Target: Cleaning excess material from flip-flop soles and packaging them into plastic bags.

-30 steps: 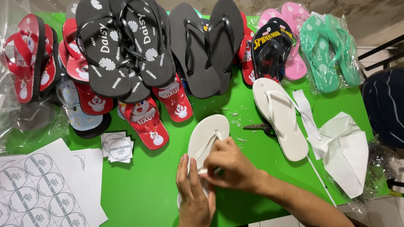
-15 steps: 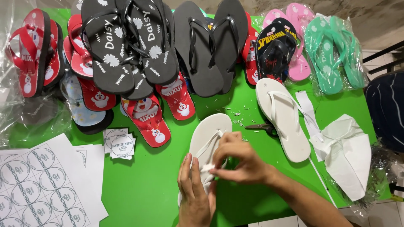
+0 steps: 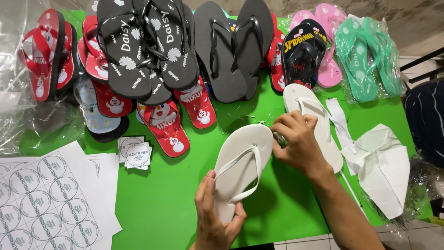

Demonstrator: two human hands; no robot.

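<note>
On the green worktop [image 3: 162, 208], white sheets of round printed stickers [image 3: 46, 203] lie at the left. The left hand [image 3: 215, 215] grips the heel of a plain white rubber flip-flop [image 3: 243, 169] lying near the middle. The right hand [image 3: 296, 141] is clenched at its toe edge, around something small I cannot make out. A second white flip-flop [image 3: 312, 122] lies just beyond.

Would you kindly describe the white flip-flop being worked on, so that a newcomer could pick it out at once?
Start at the green table and look below the row of dark and printed sandals. Near the front edge lies a plain white flip-flop, its heel gripped by the left hand, with the right hand at its toe. Unlike the other white flip-flop partly hidden behind the right hand, it is the one being held.
</note>
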